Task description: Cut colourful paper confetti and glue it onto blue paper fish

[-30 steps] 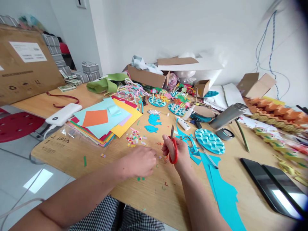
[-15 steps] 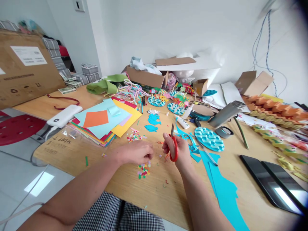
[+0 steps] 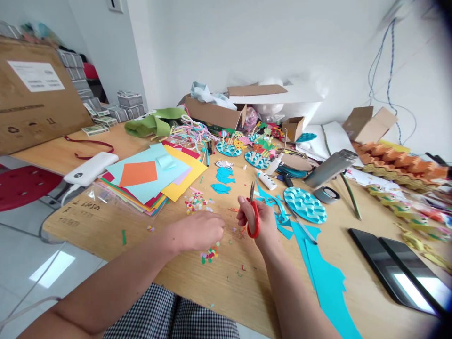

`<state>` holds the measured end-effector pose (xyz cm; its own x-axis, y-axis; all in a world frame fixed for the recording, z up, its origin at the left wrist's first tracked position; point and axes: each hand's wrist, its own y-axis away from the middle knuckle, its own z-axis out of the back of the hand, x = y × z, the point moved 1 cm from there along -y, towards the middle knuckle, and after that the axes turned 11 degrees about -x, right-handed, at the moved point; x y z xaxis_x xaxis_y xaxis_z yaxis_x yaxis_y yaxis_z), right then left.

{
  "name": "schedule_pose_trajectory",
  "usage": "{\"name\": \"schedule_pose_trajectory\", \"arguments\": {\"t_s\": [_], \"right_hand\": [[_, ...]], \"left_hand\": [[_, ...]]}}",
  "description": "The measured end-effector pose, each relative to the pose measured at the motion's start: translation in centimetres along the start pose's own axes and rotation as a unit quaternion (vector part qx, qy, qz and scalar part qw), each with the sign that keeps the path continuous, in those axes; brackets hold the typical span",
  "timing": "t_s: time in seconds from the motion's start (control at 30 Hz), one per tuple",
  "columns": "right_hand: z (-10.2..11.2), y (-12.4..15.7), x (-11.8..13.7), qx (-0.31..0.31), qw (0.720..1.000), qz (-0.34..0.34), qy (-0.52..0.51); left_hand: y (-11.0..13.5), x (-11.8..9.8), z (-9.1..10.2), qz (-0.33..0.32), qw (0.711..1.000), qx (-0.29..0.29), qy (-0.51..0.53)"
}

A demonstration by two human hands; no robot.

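Observation:
My right hand (image 3: 263, 223) is closed around a pair of red-handled scissors (image 3: 254, 219), whose blades point up and away from me. Low over the table, my left hand (image 3: 202, 230) has its fingers curled together; whatever is in them is hidden. Just below it lies a small pile of coloured paper dots (image 3: 210, 254), partly covered by the hand. Another scatter of paper dots (image 3: 195, 201) is behind the left hand. Orange paper scraps (image 3: 243, 232) rest between the two hands. Farther back are several blue paper fish (image 3: 221, 188).
Stacked coloured paper (image 3: 141, 193) lies at left beside a white power bank (image 3: 90, 168). To the right are blue paper offcuts (image 3: 326, 278), a wavy blue disc (image 3: 305, 205), a glue bottle (image 3: 267, 181), tape (image 3: 326, 194), a steel flask (image 3: 330, 168) and dark phones (image 3: 381, 268).
My left hand has come slightly down toward me and now covers more of the near pile of dots. My right hand keeps hold of the scissors, almost unmoved. The view has shifted slightly.

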<state>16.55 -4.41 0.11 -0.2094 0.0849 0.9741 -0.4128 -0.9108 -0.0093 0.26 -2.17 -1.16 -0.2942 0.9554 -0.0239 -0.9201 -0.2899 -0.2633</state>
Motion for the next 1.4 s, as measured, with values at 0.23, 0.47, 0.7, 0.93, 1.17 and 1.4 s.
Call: {"name": "schedule_pose_trajectory", "arguments": {"t_s": [0.23,0.47,0.7,0.93,1.17,1.4], "right_hand": [[-0.2,-0.1,-0.2,0.000,1.000,-0.006,-0.017],[0.0,-0.2,-0.4,0.002,1.000,-0.006,-0.012],[0.1,-0.3,-0.4,0.006,1.000,-0.006,-0.016],[-0.1,-0.2,-0.3,0.000,1.000,-0.010,-0.009],[-0.2,-0.3,-0.4,-0.003,1.000,-0.007,0.012],[-0.2,-0.3,-0.4,-0.008,1.000,-0.013,-0.003]], "left_hand": [[0.0,-0.1,-0.3,-0.007,1.000,0.003,-0.003],[-0.2,0.9,0.5,0.049,0.997,0.026,0.053],[-0.3,-0.2,0.7,0.074,0.997,-0.001,0.014],[-0.3,-1.5,-0.2,0.061,0.997,-0.005,-0.052],[-0.4,-2.6,-0.1,0.059,0.995,0.002,-0.075],[-0.3,-2.6,-0.6,0.062,0.996,-0.011,-0.060]]}}
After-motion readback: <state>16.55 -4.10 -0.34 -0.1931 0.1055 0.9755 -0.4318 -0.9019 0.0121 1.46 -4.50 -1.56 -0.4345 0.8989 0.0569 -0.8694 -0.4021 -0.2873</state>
